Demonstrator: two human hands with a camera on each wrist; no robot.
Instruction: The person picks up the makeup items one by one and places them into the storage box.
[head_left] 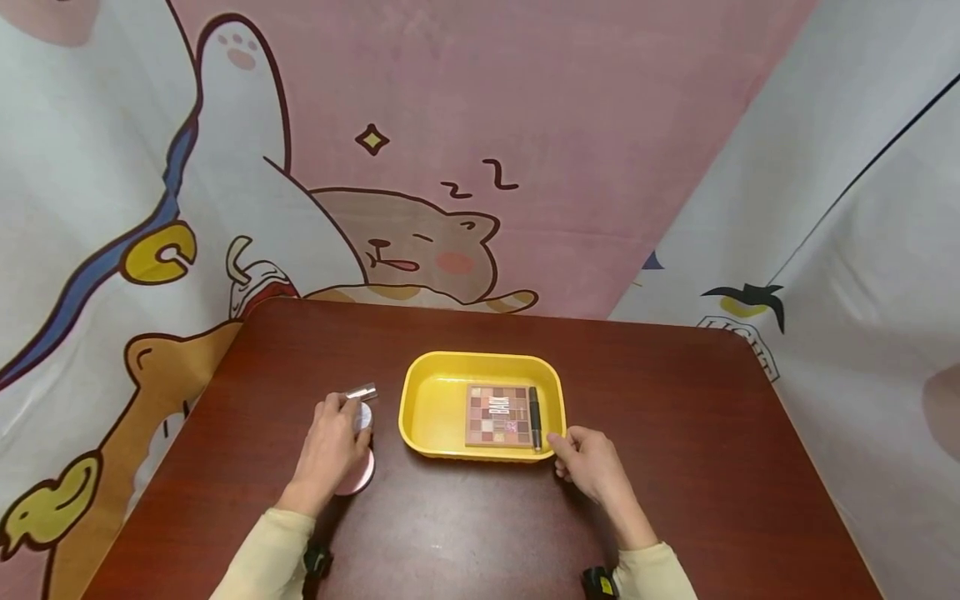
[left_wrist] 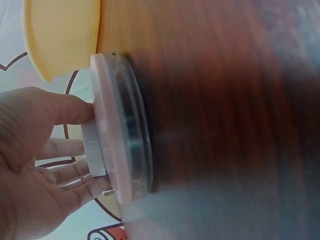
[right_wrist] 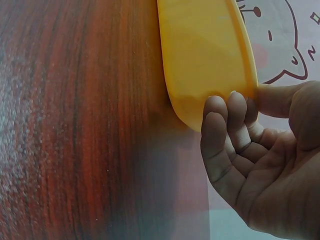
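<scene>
My left hand point(head_left: 326, 450) is at a white round container point(head_left: 364, 416) left of the yellow tray, pinching its side between thumb and fingers in the left wrist view. Right by it, nearer me, is a pink round compact point(head_left: 363, 475) with a clear lower part, partly covered by the hand. A small silvery tube point(head_left: 363, 392) lies just beyond the fingertips. At the near right corner of the yellow tray point(head_left: 435, 408), my right hand point(head_left: 596, 467) grips the rim, thumb on top and fingers curled against the outer wall.
Inside the tray, an eyeshadow palette point(head_left: 498, 415) lies flat with a black pen-like stick point(head_left: 535, 418) along its right edge. All of it stands on a dark red-brown wooden table point(head_left: 690, 433). A cartoon-printed cloth point(head_left: 585, 125) hangs behind and beside the table.
</scene>
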